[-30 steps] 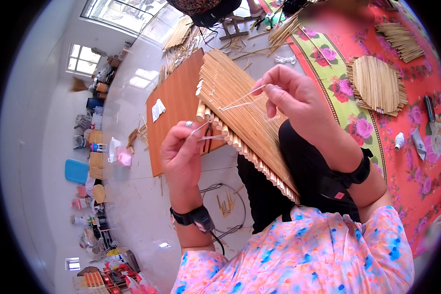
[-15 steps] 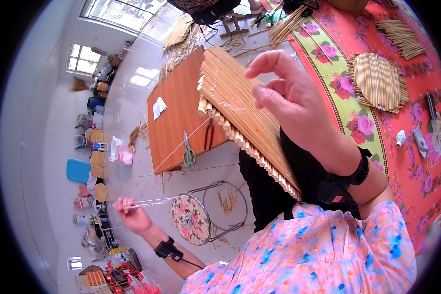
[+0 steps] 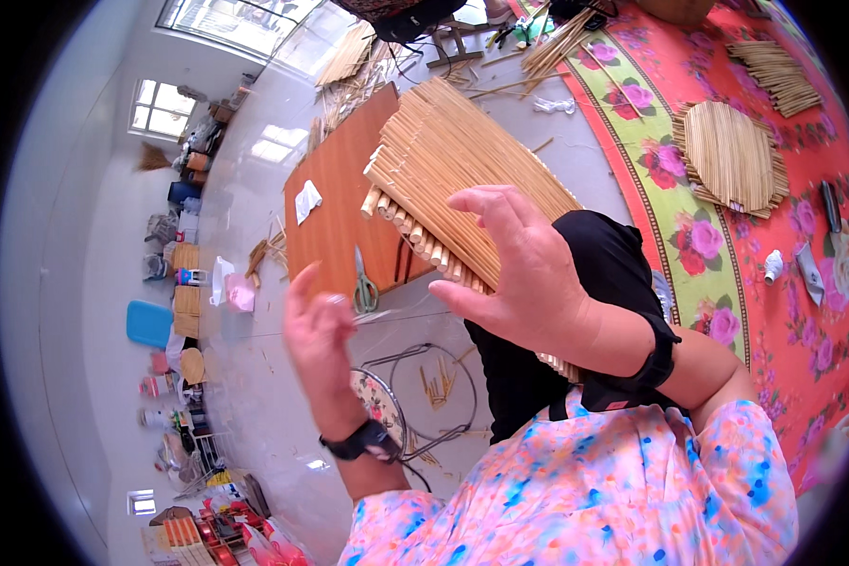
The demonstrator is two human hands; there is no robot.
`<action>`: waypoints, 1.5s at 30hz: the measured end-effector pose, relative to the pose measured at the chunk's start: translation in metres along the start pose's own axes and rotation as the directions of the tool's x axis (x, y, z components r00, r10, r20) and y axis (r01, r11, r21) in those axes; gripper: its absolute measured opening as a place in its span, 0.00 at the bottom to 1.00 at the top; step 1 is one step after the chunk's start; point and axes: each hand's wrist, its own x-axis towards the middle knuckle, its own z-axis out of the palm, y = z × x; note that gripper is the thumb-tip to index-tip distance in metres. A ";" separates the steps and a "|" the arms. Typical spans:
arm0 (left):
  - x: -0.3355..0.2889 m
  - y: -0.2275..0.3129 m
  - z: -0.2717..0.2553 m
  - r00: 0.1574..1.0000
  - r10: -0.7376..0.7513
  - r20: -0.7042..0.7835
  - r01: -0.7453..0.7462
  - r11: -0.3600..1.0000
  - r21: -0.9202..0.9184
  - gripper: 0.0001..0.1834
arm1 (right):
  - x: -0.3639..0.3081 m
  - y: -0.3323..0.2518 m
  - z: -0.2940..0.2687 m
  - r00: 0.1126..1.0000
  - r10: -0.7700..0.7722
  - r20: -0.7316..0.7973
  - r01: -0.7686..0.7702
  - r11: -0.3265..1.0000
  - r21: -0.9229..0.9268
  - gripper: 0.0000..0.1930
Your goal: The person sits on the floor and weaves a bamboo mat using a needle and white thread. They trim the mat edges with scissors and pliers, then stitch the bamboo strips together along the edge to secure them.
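Observation:
A mat of thin wooden sticks [image 3: 453,141] lies across my lap and reaches over the small brown table, its stick ends facing left. Rows of white string cross the sticks near the far end. My right hand [image 3: 528,274] is over the mat's near part, fingers and thumb spread, holding nothing visible. My left hand [image 3: 323,335], slightly blurred, is raised left of the mat with curled fingers. A thin white string [image 3: 387,312] trails from it toward the mat; the exact grip is hard to see.
Green-handled scissors [image 3: 365,291] and a white scrap [image 3: 307,203] lie on the brown table [image 3: 335,170]. A flowered round stool [image 3: 373,401] stands below. On the red floral cloth [image 3: 698,57] at right are a round stick mat [image 3: 729,156], a knife [image 3: 829,204] and a string spool [image 3: 773,266].
My left hand has moved right and up, toward the mat, and the string is no longer stretched taut. My right hand has come lower and left. The mat has shifted slightly.

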 end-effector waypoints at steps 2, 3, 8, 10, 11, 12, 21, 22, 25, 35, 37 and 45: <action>0.008 0.005 0.041 0.988 -0.079 0.131 0.073 0.996 0.048 0.21 | -0.001 -0.002 0.005 1.000 0.009 -0.009 -0.009 1.000 -0.009 0.30; 0.012 0.005 0.054 0.981 -0.094 0.170 0.085 0.994 0.061 0.21 | 0.000 -0.003 0.006 1.000 0.014 -0.014 -0.014 1.000 -0.010 0.31; 0.031 -0.012 0.079 0.963 -0.036 0.268 0.036 0.999 0.008 0.12 | 0.005 0.002 0.012 0.998 -0.005 -0.059 0.001 0.998 -0.061 0.31; 0.032 -0.013 0.079 0.959 -0.023 0.281 0.010 0.999 0.049 0.09 | 0.009 0.003 0.015 0.996 -0.042 -0.083 0.034 0.995 -0.095 0.31; 0.033 -0.012 0.076 0.956 -0.031 0.291 0.014 0.998 0.058 0.07 | 0.012 0.003 0.017 0.993 -0.061 -0.099 0.050 0.993 -0.109 0.30; 0.034 -0.011 0.073 0.953 -0.038 0.301 0.019 0.998 0.067 0.06 | 0.014 0.004 0.018 0.990 -0.080 -0.115 0.066 0.990 -0.124 0.29; 0.038 -0.015 0.102 0.912 0.169 0.373 0.104 0.785 -0.611 0.08 | 0.020 0.004 0.004 0.975 -0.100 -0.200 0.078 0.990 -0.117 0.24; 0.038 -0.017 0.106 0.913 0.165 0.373 0.138 0.735 -0.664 0.09 | 0.019 0.005 0.003 0.972 -0.103 -0.213 0.080 0.990 -0.112 0.24; 0.041 -0.034 0.106 0.895 0.145 0.422 0.280 0.554 -0.784 0.10 | 0.017 0.007 0.000 0.962 -0.112 -0.249 0.089 0.991 -0.104 0.23; 0.044 -0.033 0.095 0.939 0.061 0.338 0.238 0.593 -0.769 0.10 | 0.015 0.014 0.010 0.914 -0.199 -0.353 0.154 0.976 -0.151 0.21; 0.045 -0.031 0.098 0.950 0.049 0.308 0.207 0.639 -0.741 0.10 | 0.014 0.016 0.010 0.906 -0.223 -0.361 0.169 0.970 -0.177 0.20; 0.046 -0.026 0.102 0.916 0.121 0.383 0.231 0.622 -0.748 0.09 | 0.019 0.018 0.009 0.903 -0.255 -0.346 0.205 0.963 -0.175 0.19</action>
